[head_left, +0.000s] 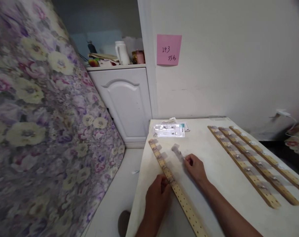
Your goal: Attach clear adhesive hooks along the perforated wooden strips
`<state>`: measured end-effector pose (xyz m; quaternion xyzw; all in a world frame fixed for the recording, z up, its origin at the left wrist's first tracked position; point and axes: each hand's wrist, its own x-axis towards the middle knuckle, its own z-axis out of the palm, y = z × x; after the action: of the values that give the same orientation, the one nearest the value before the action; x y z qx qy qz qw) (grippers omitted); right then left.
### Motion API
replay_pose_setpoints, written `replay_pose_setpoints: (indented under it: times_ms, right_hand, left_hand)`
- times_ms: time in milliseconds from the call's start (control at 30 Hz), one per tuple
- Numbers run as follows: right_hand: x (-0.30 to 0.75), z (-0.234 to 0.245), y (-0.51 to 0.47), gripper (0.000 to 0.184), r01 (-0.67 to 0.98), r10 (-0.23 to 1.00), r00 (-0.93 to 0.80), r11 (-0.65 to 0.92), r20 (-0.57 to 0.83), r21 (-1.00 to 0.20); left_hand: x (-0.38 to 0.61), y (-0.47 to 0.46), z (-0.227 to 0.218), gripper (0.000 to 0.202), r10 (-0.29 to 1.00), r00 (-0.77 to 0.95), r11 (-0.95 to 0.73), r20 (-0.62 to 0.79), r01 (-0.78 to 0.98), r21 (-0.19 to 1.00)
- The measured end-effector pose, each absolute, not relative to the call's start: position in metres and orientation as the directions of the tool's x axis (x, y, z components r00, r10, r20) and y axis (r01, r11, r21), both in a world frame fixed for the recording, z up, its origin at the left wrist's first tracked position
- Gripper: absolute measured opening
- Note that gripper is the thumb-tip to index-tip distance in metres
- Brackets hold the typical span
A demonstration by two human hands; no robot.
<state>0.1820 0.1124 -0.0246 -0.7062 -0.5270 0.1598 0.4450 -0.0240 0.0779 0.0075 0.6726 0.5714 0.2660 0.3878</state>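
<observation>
A long wooden strip [186, 205] with rows of small holes lies slantwise on the white table. Clear hook-like pieces [157, 154] sit along its far half. My left hand [157, 194] is closed at the strip's left edge, thumb and finger pinching beside the nearest clear piece. To the right of the strip, my right hand [195, 167] is closed in a pinch at the near end of a greyish see-through strip [177, 152], which has small shiny parts on it. Its fingertips partly hide that end.
Three similar wooden strips [240, 164] with clear pieces lie on the table's right side. Clear blister packs [169, 130] rest at the far left corner of the table [201, 131]. A flowered curtain [53, 131] hangs at left, beside a white cabinet [122, 102].
</observation>
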Motion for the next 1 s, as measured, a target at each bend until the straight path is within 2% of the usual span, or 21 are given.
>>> replay_pose_setpoints:
  times_ms: [100, 200, 300, 400, 567, 667, 767, 833, 1000]
  right_hand:
    - [0.188, -0.023, 0.105, 0.013, 0.451, 0.856, 0.478, -0.047, 0.197, -0.891]
    - [0.197, -0.022, 0.097, 0.016, 0.16, 0.854, 0.517, -0.029, 0.059, -0.987]
    - [0.202, -0.021, 0.089, 0.019, -0.069, 0.88, 0.474, 0.003, -0.03, -0.998]
    - [0.2, -0.019, 0.075, 0.023, -0.144, 0.925, 0.379, 0.063, 0.004, -0.987]
    - [0.186, -0.01, 0.045, 0.026, -0.057, 0.98, 0.165, 0.121, 0.11, -0.991]
    - [0.176, -0.003, 0.033, 0.018, 0.098, 0.981, 0.081, 0.169, 0.177, -0.981]
    - [0.169, 0.002, 0.027, 0.011, 0.281, 0.961, -0.02, 0.268, 0.274, -0.921]
    - [0.166, 0.004, 0.026, 0.01, 0.361, 0.952, -0.084, 0.304, 0.294, -0.882]
    - [0.164, 0.005, 0.025, 0.007, 0.435, 0.944, -0.127, 0.328, 0.304, -0.839]
  left_hand:
    - [-0.024, 0.077, 0.009, 0.014, 0.977, 0.2, -0.054, -0.073, 0.566, 0.822]
    - [-0.024, 0.076, 0.012, 0.015, 0.978, 0.202, -0.065, -0.06, 0.56, 0.826]
    - [-0.024, 0.075, 0.018, 0.015, 0.978, 0.202, -0.063, -0.056, 0.539, 0.84]
    - [-0.024, 0.074, 0.023, 0.016, 0.978, 0.205, -0.062, -0.046, 0.489, 0.87]
    - [-0.023, 0.067, 0.02, 0.017, 0.956, 0.281, -0.003, -0.09, 0.313, 0.95]
    - [-0.019, 0.061, 0.01, 0.027, 0.911, 0.389, 0.094, -0.138, 0.132, 0.987]
    - [-0.014, 0.056, 0.002, 0.042, 0.876, 0.456, 0.18, -0.157, -0.007, 0.984]
    - [-0.012, 0.055, -0.001, 0.045, 0.87, 0.464, 0.2, -0.165, -0.028, 0.979]
    - [-0.012, 0.056, -0.002, 0.031, 0.88, 0.439, 0.198, -0.182, 0.009, 0.98]
